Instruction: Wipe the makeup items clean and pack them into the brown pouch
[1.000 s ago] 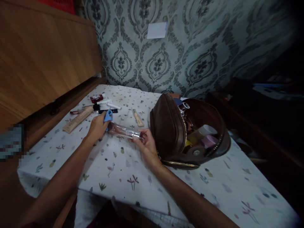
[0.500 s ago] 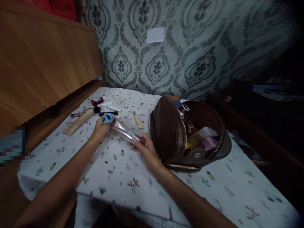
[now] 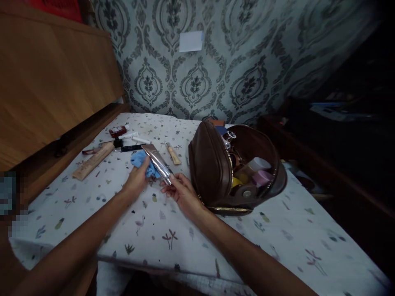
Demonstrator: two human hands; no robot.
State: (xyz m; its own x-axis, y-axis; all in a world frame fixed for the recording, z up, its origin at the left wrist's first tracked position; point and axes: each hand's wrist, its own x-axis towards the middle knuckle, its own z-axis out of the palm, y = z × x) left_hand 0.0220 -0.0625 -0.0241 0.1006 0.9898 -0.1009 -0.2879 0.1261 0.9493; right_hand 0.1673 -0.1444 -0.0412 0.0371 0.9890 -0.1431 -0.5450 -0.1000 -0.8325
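A shiny silver-pink squeeze tube (image 3: 158,163) slants over the table, its cap end pinched by my right hand (image 3: 182,192). My left hand (image 3: 138,177) is closed on a crumpled blue cloth (image 3: 140,158), which lies against the side and underside of the tube. Just beyond the tube is a small cream-coloured tube (image 3: 173,154). To the left lie a long beige tube with a black cap (image 3: 94,161), a black cosmetic stick (image 3: 131,148), a white stick (image 3: 141,140) and a small dark red bottle (image 3: 117,131).
An unzipped brown leather bag (image 3: 210,164) stands right of my hands, with several cosmetics inside, including a pink-lidded item (image 3: 261,178). A wooden cabinet (image 3: 58,74) borders the table on the left. The patterned wall (image 3: 173,86) rises behind the printed tablecloth (image 3: 160,242).
The tube has turned to a steeper slant. My left hand and the cloth have moved from its far end down along its side. The whole view has shifted slightly.
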